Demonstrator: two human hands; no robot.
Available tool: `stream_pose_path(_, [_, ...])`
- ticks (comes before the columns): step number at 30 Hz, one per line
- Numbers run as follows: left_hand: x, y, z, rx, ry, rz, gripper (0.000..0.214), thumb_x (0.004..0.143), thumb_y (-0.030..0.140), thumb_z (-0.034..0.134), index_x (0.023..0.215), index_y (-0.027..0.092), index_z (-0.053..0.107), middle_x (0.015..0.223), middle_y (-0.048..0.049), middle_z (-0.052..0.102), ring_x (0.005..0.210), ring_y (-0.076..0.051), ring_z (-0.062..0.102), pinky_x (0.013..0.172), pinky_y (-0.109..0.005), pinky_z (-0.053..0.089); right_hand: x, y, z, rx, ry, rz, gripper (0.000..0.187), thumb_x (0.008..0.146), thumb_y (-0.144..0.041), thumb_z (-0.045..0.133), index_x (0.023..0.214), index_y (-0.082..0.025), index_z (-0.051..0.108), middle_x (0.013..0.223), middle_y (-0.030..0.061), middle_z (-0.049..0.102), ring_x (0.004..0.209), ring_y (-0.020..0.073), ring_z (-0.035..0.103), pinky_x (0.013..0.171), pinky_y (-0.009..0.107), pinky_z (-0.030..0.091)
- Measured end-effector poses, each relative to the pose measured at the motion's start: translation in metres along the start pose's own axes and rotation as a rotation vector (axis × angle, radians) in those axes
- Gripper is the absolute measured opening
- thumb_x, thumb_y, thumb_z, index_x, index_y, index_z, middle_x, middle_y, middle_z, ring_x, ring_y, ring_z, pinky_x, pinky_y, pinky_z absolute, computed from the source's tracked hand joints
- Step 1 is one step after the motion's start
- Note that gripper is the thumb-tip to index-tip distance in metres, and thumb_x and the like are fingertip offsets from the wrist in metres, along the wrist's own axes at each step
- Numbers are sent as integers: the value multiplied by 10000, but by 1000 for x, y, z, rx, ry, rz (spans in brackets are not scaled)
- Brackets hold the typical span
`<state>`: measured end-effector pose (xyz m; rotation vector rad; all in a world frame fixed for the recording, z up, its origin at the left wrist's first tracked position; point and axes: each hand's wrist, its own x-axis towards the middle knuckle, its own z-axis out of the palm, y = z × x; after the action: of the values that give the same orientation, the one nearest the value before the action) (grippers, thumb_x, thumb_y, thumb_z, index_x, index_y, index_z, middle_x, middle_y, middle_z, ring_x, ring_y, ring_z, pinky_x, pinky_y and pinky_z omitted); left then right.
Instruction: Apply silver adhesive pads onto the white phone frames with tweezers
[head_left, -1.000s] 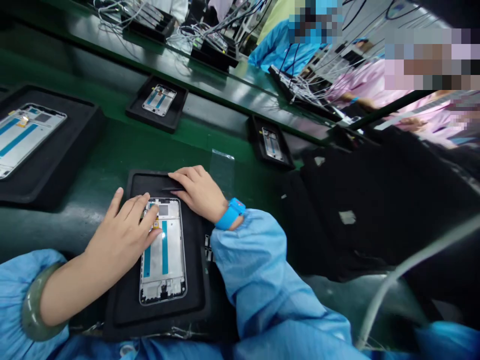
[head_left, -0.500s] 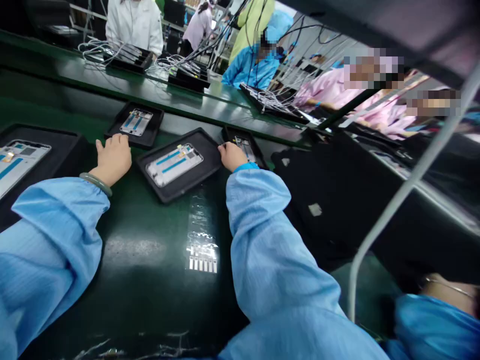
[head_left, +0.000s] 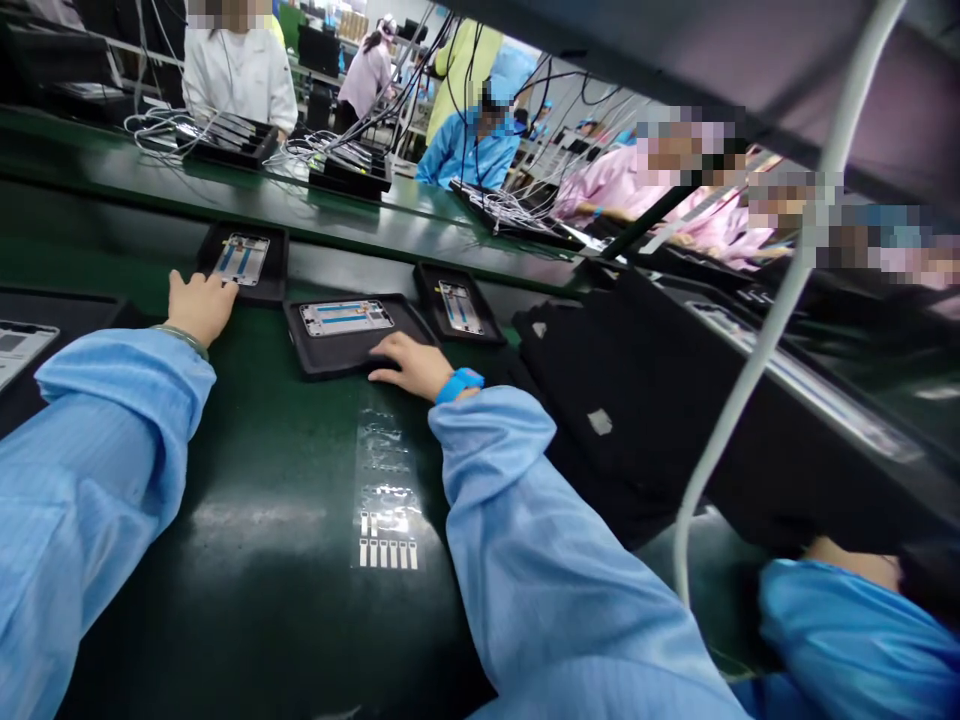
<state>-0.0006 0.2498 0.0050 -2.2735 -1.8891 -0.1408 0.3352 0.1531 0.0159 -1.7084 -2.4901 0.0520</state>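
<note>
My left hand [head_left: 199, 305] reaches far out, fingers resting on the near edge of a small black tray [head_left: 259, 285] that holds a phone frame [head_left: 240, 259]. My right hand [head_left: 409, 365] lies flat with fingers stretched on the near right corner of a second black tray [head_left: 322, 350]. That tray carries a white phone frame with blue strips [head_left: 346, 317], lying crosswise. Both arms are in blue sleeves; a blue band is on the right wrist. Neither hand holds anything.
A third tray with a frame [head_left: 457, 305] sits right of the middle one, and a larger tray [head_left: 67, 315] lies at the left edge. A clear film strip with small silver tabs [head_left: 386, 500] lies on the green belt. Black cloth [head_left: 600, 450] and a white tube [head_left: 750, 380] are to the right. Other people work across the line.
The phone tray has gone from just in front of me out onto the belt. My right hand slid from its far corner to its near corner; my left hand reached the farther tray.
</note>
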Motion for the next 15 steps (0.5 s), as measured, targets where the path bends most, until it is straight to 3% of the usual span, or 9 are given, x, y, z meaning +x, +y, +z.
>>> stream_pose_path(4, [1,-6,-12,-28,25,12,373,897,379,572,1207,173,545,1226,-92,574,1058,-218,589,883,-449,517,4,0,0,-53,22,-14,301,944,-338,524,1215,-248,621,1217,71,606,1020,213,632,770,288,490])
stream_pose_path(8, [-10,-20,-43,-98,81,51,372,907,396,549,1200,167,552,1240,-88,567,1093,-234,575,918,-468,494,44,7,-14,-81,89,36,350,968,-333,466,1271,-201,582,1277,109,561,1117,256,590,837,331,480])
stream_pose_path(12, [-36,-31,-71,-173,160,101,445,961,437,323,1207,160,570,1195,-77,604,1214,-284,496,1018,-536,345,76,-2,-18,-67,105,83,322,932,-335,527,1195,-186,639,1318,111,533,1098,251,607,863,341,497])
stream_pose_path(15, [-70,-31,-83,-193,141,165,521,884,512,257,1125,237,628,976,-81,664,1103,-297,551,980,-541,347,66,-11,-21,-42,152,125,396,986,-360,382,1224,-148,617,1378,140,482,1119,250,602,898,365,501])
